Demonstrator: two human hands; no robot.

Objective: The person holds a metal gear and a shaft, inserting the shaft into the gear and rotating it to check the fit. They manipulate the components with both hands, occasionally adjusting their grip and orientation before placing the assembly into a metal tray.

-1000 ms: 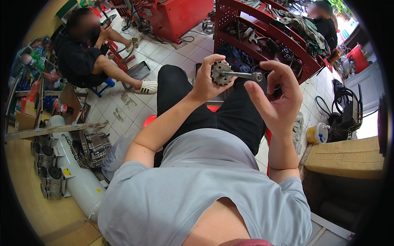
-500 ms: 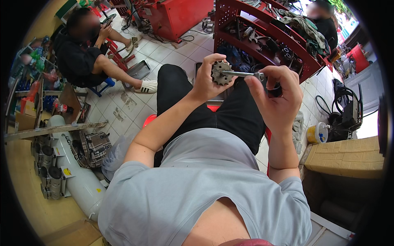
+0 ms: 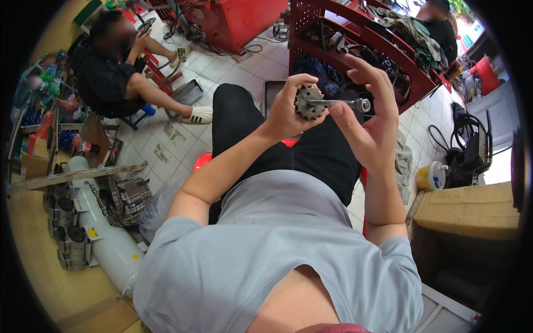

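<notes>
A toothed sprocket (image 3: 308, 102) is gripped by the left hand (image 3: 288, 111); its metal shaft (image 3: 340, 102) is pinched by the right hand (image 3: 371, 119).

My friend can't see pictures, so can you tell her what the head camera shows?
A seated person's left hand holds a toothed metal sprocket while the right hand steadies a metal rod poking from its middle. Beyond stand red shelves of parts, and another person sits on the tiled floor's far side.
</notes>
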